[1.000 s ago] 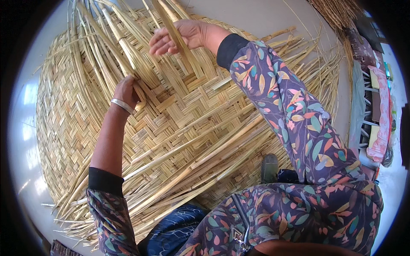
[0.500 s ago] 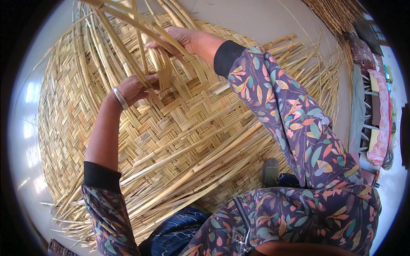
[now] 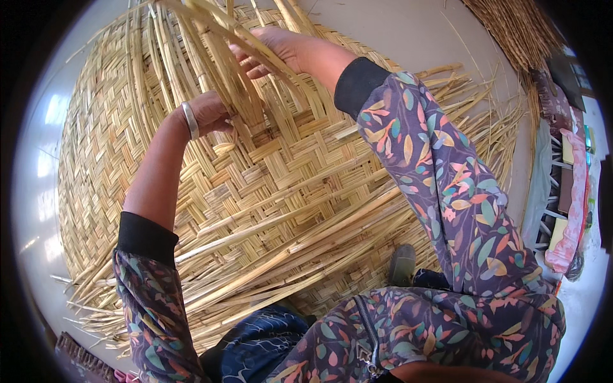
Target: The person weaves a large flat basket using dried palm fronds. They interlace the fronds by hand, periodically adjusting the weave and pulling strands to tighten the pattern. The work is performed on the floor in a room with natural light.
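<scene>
A large mat of flattened pale reed strips (image 3: 287, 159) lies before me, woven in a zigzag pattern. Several loose reed strips (image 3: 233, 83) rise from its far part, bending up between my hands. My left hand (image 3: 209, 113), with a silver bangle at the wrist, is closed at the left side of these raised strips; they cover some of its fingertips. Just beyond and to the right, my right hand (image 3: 271, 50) has its fingers curled against the same bunch, partly behind a slanting strip. Under the strips, a gap shows in the weave.
Long unwoven strips (image 3: 274, 262) lie across the near part of the mat, and loose ends fan out at its right edge. A bundle of thin brown stalks (image 3: 514, 32) stands at the far right. Beside it is a rack with pink cloth (image 3: 568, 210). A shoe (image 3: 402, 263) rests near the mat.
My left hand has shifted slightly left and up, its fingers moving deeper behind the strips. My right hand has risen a little, and the broad strip between the hands now stands behind others.
</scene>
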`<state>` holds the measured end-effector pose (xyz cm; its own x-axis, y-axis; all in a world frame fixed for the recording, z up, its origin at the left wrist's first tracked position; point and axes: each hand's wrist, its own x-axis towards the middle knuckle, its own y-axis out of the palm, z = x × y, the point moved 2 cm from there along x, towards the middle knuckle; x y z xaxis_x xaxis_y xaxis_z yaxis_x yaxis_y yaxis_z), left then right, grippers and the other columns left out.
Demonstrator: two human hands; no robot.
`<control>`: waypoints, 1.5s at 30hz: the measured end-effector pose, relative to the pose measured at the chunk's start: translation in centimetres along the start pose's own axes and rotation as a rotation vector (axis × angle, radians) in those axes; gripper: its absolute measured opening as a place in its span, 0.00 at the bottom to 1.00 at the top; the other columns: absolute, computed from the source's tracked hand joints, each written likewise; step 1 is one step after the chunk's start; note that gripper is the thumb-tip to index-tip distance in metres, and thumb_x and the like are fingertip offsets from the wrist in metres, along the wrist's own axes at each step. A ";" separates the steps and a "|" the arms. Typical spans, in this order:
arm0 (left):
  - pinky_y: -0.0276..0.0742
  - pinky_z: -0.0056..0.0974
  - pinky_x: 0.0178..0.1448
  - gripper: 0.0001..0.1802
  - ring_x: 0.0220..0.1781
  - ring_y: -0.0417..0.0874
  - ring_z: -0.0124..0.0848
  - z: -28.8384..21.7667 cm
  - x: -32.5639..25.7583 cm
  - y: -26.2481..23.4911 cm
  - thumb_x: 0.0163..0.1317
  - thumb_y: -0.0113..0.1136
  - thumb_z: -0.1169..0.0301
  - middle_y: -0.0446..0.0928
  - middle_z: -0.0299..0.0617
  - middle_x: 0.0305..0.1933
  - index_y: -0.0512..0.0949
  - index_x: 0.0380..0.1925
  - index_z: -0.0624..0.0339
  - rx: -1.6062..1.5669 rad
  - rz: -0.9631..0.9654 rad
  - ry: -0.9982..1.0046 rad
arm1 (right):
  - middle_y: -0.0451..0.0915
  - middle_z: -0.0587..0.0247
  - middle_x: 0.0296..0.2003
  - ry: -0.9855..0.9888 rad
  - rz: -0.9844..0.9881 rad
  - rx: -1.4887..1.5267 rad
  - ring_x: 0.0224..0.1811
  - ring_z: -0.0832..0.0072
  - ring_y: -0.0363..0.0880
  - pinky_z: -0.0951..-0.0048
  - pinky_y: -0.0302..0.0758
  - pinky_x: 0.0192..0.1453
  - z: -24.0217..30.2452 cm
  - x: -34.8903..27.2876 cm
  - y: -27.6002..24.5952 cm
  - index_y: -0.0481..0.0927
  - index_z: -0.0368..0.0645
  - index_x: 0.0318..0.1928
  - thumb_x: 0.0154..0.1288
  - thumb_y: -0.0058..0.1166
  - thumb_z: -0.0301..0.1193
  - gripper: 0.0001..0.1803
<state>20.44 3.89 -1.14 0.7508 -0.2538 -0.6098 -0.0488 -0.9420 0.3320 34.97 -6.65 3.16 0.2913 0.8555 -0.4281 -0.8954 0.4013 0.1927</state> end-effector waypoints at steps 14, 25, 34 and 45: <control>0.79 0.30 0.37 0.18 0.34 0.79 0.25 1.9 0.9 -0.8 0.58 0.60 0.57 0.79 0.37 0.35 0.75 0.39 0.58 -0.134 0.008 0.055 | 0.72 0.59 0.24 -0.170 -0.619 0.545 0.27 0.66 0.75 0.63 0.79 0.32 -5.4 -6.7 -12.8 0.72 0.37 0.30 0.53 0.57 0.26 0.08; 0.75 0.32 0.38 0.16 0.35 0.78 0.27 4.6 1.9 -2.8 0.67 0.39 0.67 0.77 0.39 0.38 0.72 0.45 0.65 -0.172 -0.120 -0.033 | 0.70 0.73 0.21 0.004 -0.724 -0.374 0.22 0.83 0.70 0.79 0.65 0.21 -4.5 -13.5 -10.5 0.72 0.43 0.31 0.62 0.53 0.39 0.12; 0.73 0.32 0.35 0.13 0.29 0.75 0.25 1.4 0.0 1.1 0.67 0.40 0.70 0.74 0.37 0.32 0.74 0.39 0.66 0.036 -0.183 -0.007 | 0.73 0.67 0.22 -0.346 -1.248 0.147 0.22 0.75 0.75 0.75 0.72 0.25 -3.0 -16.2 -13.0 0.69 0.43 0.34 0.65 0.48 0.36 0.10; 0.74 0.36 0.40 0.13 0.32 0.75 0.29 8.4 5.9 -6.3 0.65 0.41 0.73 0.75 0.41 0.33 0.74 0.40 0.70 0.711 -0.094 0.215 | 0.78 0.62 0.26 -0.106 -1.059 -0.271 0.22 0.75 0.77 0.74 0.73 0.26 -6.6 -19.3 -15.9 0.71 0.38 0.36 0.68 0.41 0.44 0.19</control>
<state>19.58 6.48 -12.88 0.8812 -0.1855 -0.4347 -0.3376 -0.8908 -0.3041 41.39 -31.73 2.57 0.9720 0.1494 -0.1816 -0.2155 0.8750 -0.4336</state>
